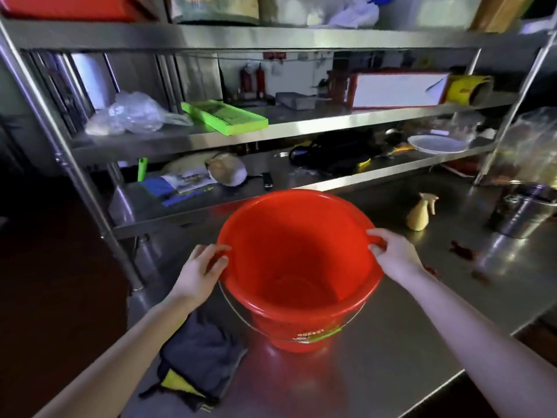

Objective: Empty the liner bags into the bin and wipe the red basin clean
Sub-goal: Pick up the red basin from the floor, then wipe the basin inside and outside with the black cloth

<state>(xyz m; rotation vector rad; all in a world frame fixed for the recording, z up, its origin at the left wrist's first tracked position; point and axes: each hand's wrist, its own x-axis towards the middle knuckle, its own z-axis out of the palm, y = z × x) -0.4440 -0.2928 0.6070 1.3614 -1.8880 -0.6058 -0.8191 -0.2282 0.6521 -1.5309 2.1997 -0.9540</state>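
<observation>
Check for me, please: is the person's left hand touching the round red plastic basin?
Touching. The head view shows the left hand gripping the rim of the red basin, fingers curled round it.

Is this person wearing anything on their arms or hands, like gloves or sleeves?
No. The left hand and right hand are bare: no gloves, watch or bracelet. No sleeve shows anywhere up to the picture's edge.

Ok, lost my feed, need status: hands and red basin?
Left hand and right hand grip red basin by rim. Basin upright on steel counter, no liner visible. Grey cloth beside it, spray bottle behind; nothing blocking.
</observation>
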